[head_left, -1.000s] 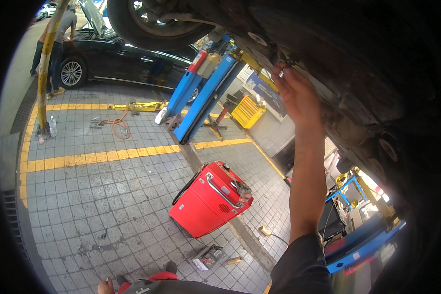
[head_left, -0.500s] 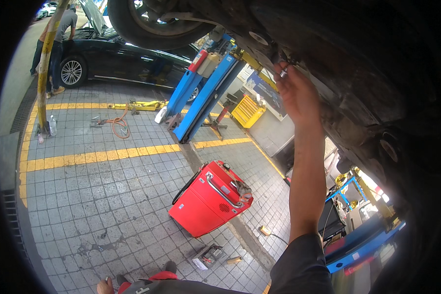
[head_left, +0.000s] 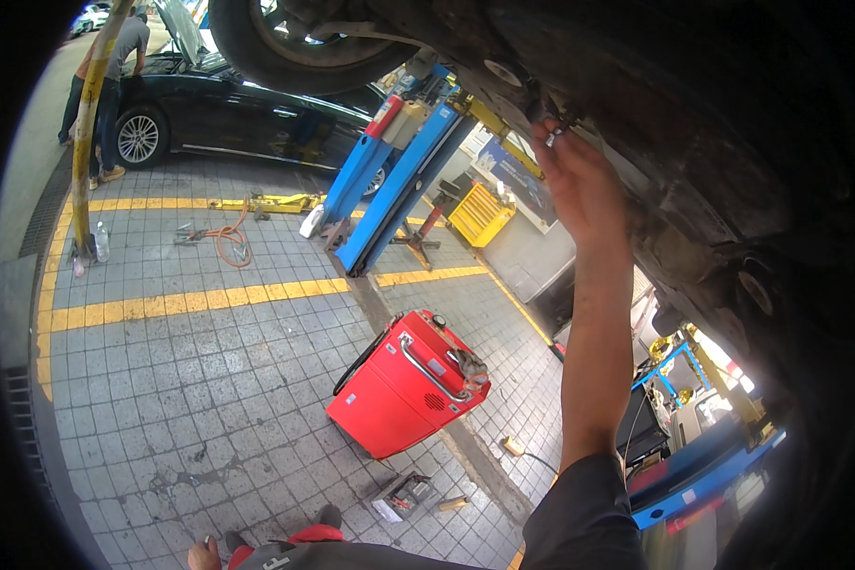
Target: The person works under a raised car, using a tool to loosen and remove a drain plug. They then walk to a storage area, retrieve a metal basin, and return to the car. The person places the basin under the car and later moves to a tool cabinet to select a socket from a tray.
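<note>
My right hand (head_left: 582, 180) is raised to the dark underside of a lifted car (head_left: 674, 123). Its fingers are closed round a small shiny metal piece (head_left: 555, 135), held close against the underbody beside a round bushing (head_left: 502, 72). Just how that piece meets the car is lost in shadow. Low at the bottom edge, my left hand (head_left: 202, 556) hangs beside my leg with its fingers curled; what they hold, if anything, is too small to make out.
A red wheeled machine (head_left: 389, 399) with a chrome handle stands on the tiled floor, an open toolbox (head_left: 404, 496) near my feet. Beyond rise a blue lift post (head_left: 399, 185) and a yellow rack (head_left: 482, 216). A person (head_left: 126, 57) leans into a black car (head_left: 228, 119). A tyre (head_left: 247, 57) hangs overhead.
My right hand has shifted very slightly to the right and turned a little, still at the same spot under the car. The left hand looks unmoved.
</note>
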`<state>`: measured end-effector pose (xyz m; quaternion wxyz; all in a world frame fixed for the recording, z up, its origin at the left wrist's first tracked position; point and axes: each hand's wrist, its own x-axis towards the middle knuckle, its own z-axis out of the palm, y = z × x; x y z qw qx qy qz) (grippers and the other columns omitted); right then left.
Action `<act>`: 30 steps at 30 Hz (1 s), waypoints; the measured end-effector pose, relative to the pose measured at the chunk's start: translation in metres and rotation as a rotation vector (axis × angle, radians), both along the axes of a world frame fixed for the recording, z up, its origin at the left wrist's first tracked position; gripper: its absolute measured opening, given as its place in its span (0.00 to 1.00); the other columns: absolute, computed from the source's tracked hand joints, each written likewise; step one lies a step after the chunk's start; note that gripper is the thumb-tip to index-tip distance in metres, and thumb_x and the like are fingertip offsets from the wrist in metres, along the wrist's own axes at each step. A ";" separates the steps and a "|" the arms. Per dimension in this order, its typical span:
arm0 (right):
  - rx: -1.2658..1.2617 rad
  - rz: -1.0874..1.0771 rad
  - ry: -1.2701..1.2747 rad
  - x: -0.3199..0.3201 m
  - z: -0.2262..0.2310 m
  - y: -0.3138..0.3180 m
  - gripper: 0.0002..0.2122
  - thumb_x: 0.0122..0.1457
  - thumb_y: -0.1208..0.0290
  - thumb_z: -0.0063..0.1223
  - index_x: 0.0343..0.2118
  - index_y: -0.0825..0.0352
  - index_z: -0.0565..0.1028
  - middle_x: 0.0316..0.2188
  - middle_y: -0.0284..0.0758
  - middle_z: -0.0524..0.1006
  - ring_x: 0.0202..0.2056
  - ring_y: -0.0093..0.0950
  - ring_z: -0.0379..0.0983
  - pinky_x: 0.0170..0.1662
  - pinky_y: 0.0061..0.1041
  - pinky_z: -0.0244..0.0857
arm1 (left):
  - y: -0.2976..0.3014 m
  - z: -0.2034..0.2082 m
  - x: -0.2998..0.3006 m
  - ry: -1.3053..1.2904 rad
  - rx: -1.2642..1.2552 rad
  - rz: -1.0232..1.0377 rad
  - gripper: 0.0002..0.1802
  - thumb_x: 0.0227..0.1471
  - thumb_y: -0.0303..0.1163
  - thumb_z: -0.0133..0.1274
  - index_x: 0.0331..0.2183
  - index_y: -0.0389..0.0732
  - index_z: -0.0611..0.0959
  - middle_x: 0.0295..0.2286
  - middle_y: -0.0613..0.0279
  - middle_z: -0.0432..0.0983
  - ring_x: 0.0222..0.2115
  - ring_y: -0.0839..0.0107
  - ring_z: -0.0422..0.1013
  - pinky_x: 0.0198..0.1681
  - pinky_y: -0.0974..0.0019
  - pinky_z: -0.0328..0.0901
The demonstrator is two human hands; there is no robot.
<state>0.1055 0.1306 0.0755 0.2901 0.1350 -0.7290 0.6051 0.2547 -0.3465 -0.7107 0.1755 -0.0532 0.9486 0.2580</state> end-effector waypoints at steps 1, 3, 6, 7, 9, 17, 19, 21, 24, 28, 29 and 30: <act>-0.018 -0.065 0.007 0.000 0.000 0.001 0.07 0.63 0.77 0.51 0.42 0.71 0.74 0.39 0.39 0.78 0.38 0.25 0.77 0.40 0.17 0.71 | 0.000 0.001 0.000 -0.004 0.006 0.005 0.31 0.57 0.53 0.45 0.25 0.31 0.83 0.25 0.36 0.77 0.31 0.39 0.74 0.36 0.43 0.67; 0.018 -0.060 0.010 -0.003 0.000 0.002 0.07 0.62 0.77 0.51 0.42 0.71 0.74 0.38 0.39 0.78 0.39 0.26 0.77 0.41 0.18 0.72 | 0.000 0.002 -0.001 -0.013 0.017 0.019 0.31 0.57 0.53 0.45 0.25 0.31 0.83 0.25 0.36 0.77 0.31 0.39 0.74 0.36 0.43 0.67; 0.009 -0.216 -0.004 -0.008 0.002 0.004 0.07 0.63 0.77 0.51 0.42 0.71 0.74 0.38 0.39 0.78 0.39 0.26 0.77 0.45 0.20 0.73 | 0.001 0.003 -0.002 0.005 0.010 0.020 0.31 0.57 0.53 0.46 0.24 0.32 0.83 0.24 0.36 0.77 0.30 0.39 0.74 0.36 0.43 0.67; 0.028 -0.195 -0.008 -0.009 0.002 0.004 0.07 0.62 0.78 0.51 0.42 0.71 0.74 0.38 0.39 0.78 0.40 0.26 0.77 0.46 0.21 0.73 | 0.001 0.003 -0.002 0.000 0.018 0.020 0.31 0.57 0.53 0.46 0.24 0.32 0.83 0.24 0.37 0.77 0.30 0.39 0.74 0.36 0.43 0.67; 0.034 -0.201 -0.008 -0.008 0.003 0.002 0.06 0.62 0.78 0.51 0.41 0.72 0.74 0.38 0.39 0.78 0.41 0.27 0.77 0.49 0.22 0.73 | 0.001 0.002 -0.002 -0.013 0.032 0.020 0.31 0.57 0.53 0.45 0.24 0.32 0.83 0.25 0.37 0.77 0.30 0.39 0.74 0.36 0.43 0.67; -0.020 -0.097 -0.032 0.002 0.003 -0.002 0.05 0.60 0.79 0.54 0.39 0.72 0.75 0.38 0.38 0.78 0.42 0.27 0.77 0.50 0.22 0.72 | 0.000 -0.008 0.001 0.013 0.003 0.003 0.31 0.57 0.54 0.45 0.25 0.33 0.82 0.26 0.38 0.77 0.32 0.40 0.73 0.37 0.43 0.66; 0.001 -0.150 -0.031 -0.002 0.003 0.001 0.05 0.60 0.79 0.54 0.39 0.72 0.75 0.38 0.38 0.78 0.42 0.27 0.77 0.50 0.22 0.72 | 0.000 -0.008 0.000 0.012 0.008 -0.001 0.30 0.57 0.53 0.46 0.25 0.33 0.82 0.26 0.38 0.77 0.32 0.40 0.74 0.37 0.43 0.66; 0.017 -0.210 -0.033 -0.006 0.003 0.002 0.05 0.60 0.79 0.54 0.39 0.72 0.75 0.38 0.39 0.78 0.42 0.27 0.77 0.50 0.22 0.72 | 0.000 -0.008 -0.001 0.031 -0.006 -0.004 0.30 0.57 0.53 0.46 0.25 0.33 0.82 0.26 0.38 0.77 0.32 0.40 0.74 0.37 0.43 0.66; 0.010 -0.202 -0.017 -0.005 0.003 -0.001 0.05 0.60 0.78 0.54 0.39 0.71 0.75 0.38 0.38 0.78 0.41 0.27 0.77 0.49 0.22 0.72 | 0.000 -0.008 -0.002 -0.021 0.021 0.012 0.29 0.56 0.53 0.47 0.25 0.33 0.83 0.26 0.39 0.78 0.32 0.40 0.74 0.37 0.43 0.67; -0.018 -0.089 -0.018 0.003 0.004 -0.005 0.05 0.61 0.77 0.54 0.38 0.70 0.76 0.37 0.37 0.78 0.39 0.26 0.77 0.47 0.21 0.73 | 0.000 -0.007 -0.004 -0.017 0.006 -0.001 0.29 0.56 0.53 0.47 0.26 0.33 0.83 0.26 0.39 0.78 0.31 0.41 0.75 0.37 0.44 0.67; -0.005 -0.088 -0.021 0.004 0.004 -0.005 0.05 0.61 0.77 0.54 0.38 0.70 0.76 0.36 0.36 0.78 0.38 0.25 0.77 0.46 0.21 0.73 | 0.001 -0.006 -0.004 -0.023 0.005 -0.001 0.29 0.56 0.53 0.47 0.26 0.33 0.83 0.26 0.39 0.78 0.31 0.41 0.75 0.37 0.44 0.67; 0.024 -0.055 -0.020 0.003 0.004 -0.005 0.04 0.61 0.77 0.54 0.38 0.70 0.76 0.36 0.36 0.78 0.38 0.25 0.77 0.46 0.21 0.73 | 0.001 -0.005 -0.005 -0.029 0.003 -0.002 0.29 0.56 0.53 0.47 0.26 0.33 0.83 0.26 0.39 0.78 0.31 0.41 0.75 0.37 0.44 0.67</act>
